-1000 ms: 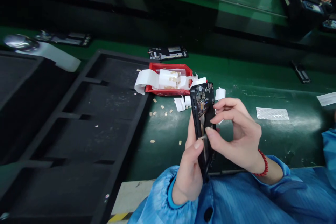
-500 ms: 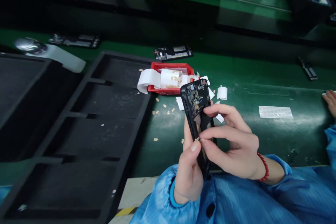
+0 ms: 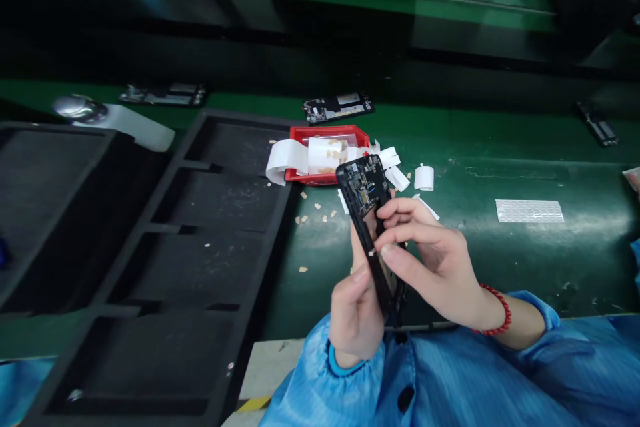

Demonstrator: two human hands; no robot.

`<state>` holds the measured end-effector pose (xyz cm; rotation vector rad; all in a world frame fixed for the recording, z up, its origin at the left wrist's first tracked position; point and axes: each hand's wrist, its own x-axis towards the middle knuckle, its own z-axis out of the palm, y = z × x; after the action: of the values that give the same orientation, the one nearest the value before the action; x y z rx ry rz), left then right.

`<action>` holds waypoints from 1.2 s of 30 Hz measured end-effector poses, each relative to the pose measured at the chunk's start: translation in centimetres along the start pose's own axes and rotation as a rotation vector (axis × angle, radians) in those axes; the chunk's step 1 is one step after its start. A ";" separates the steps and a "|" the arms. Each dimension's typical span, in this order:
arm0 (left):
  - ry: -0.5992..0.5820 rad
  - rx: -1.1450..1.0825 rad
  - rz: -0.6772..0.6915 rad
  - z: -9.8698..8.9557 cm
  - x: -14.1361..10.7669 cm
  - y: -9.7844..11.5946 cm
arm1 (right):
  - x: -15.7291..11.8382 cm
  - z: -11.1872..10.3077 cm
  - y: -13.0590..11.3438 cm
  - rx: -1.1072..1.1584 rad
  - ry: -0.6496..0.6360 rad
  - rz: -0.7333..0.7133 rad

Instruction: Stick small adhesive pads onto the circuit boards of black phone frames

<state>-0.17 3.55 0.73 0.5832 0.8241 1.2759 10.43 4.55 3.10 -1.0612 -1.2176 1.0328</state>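
Observation:
My left hand [image 3: 356,313] is closed around the lower part of an opened smartphone [image 3: 361,190], held tilted with its bare circuit board showing at the top. My right hand [image 3: 430,250] reaches over the phone from the right. Its thumb and index fingertips are close together at the phone's left edge, beside a small pale tan sticker [image 3: 371,253]. Whether they pinch that sticker or it clings to the frame I cannot tell. Behind the phone stands a red bin [image 3: 325,130] with a roll of white label backing [image 3: 320,155] carrying tan stickers.
A black compartment tray [image 3: 280,240] lies at left, near a white dispenser bottle [image 3: 143,128]. Loose tan stickers [image 3: 325,218] and white paper scraps [image 3: 397,179] are scattered on the green bench. Other opened phones [image 3: 337,108] lie farther back. A translucent strip [image 3: 529,211] is at right.
My left thumb has drawn back from the tan sticker and sits lower. My right fingers have shifted slightly left and up. The view has moved a little.

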 end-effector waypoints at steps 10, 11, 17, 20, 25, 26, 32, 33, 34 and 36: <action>0.045 0.316 0.065 -1.1 2.7 -2.1 | -1.4 -1.7 3.2 -0.117 0.120 0.076; 0.079 0.390 0.087 -1.1 3.2 -2.0 | -1.6 -2.1 3.6 -0.121 0.082 0.133; 0.013 0.556 0.153 -0.3 6.0 -1.8 | 1.4 -7.8 5.8 -0.286 0.017 0.383; -0.044 0.480 0.171 -0.5 6.9 -2.1 | 6.7 -14.0 7.2 -0.485 0.198 0.346; 0.055 0.357 0.162 -1.6 7.5 -2.6 | 16.2 -24.2 7.7 -0.800 0.333 0.421; 0.072 0.338 0.144 -1.7 7.6 -2.6 | 17.5 -25.3 7.7 -0.863 0.329 0.423; 0.097 0.290 0.083 -1.3 7.9 -2.8 | 24.0 -20.0 11.8 -1.053 0.099 0.139; 0.096 0.296 0.087 -1.2 8.0 -2.9 | 25.3 -17.7 12.9 -1.041 0.013 0.077; 0.097 0.301 0.093 -1.2 8.1 -3.0 | 26.5 -15.3 13.9 -1.020 -0.078 0.021; 0.111 0.311 0.109 -1.3 8.4 -3.3 | 29.0 -10.9 15.3 -0.971 -0.242 -0.066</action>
<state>1.41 10.96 -4.33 0.8195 1.1064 1.2969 22.84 35.29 -6.65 -1.6283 -2.0238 0.4883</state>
